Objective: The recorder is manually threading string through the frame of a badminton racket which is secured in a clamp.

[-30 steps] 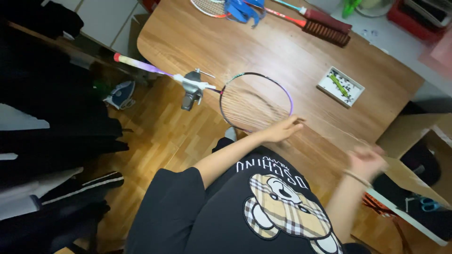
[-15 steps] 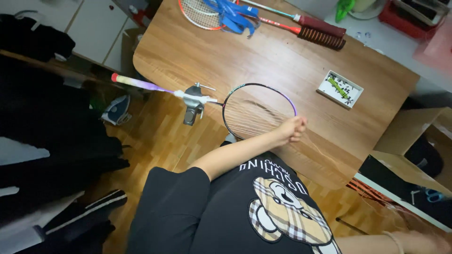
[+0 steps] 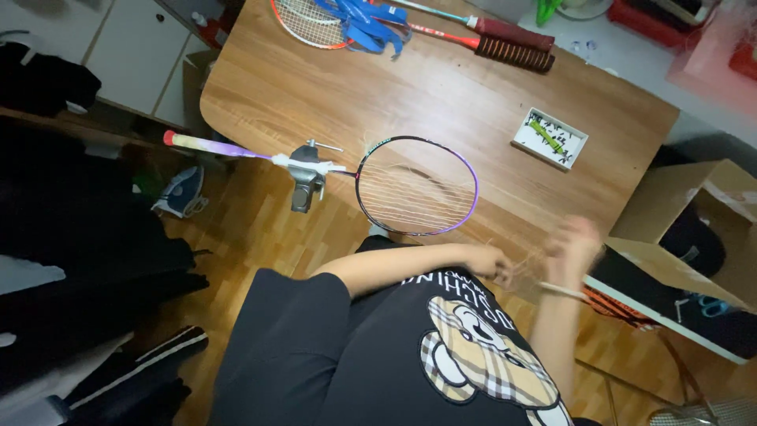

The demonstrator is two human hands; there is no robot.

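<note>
A badminton racket with a black and purple frame (image 3: 416, 185) lies over the wooden table's (image 3: 441, 87) near edge. A small metal vise (image 3: 307, 180) clamps its shaft, and the purple-wrapped handle (image 3: 206, 144) sticks out to the left. Pale loose string (image 3: 522, 262) trails from the racket's lower right rim toward my chest. My left hand (image 3: 490, 262) is closed on these strands just below the table edge. My right hand (image 3: 574, 248) is blurred, right beside the left and touching the same strands. Its grip is unclear.
Two more rackets (image 3: 473, 30) and blue straps (image 3: 363, 22) lie at the table's far side, with a small white tray (image 3: 550, 138) to the right. A cardboard box (image 3: 694, 229) stands at right. Dark clothes (image 3: 71, 252) and an iron (image 3: 181, 193) are on the left floor.
My left hand left the racket rim and drew back toward my chest. My right hand swung in from the far right to beside the left.
</note>
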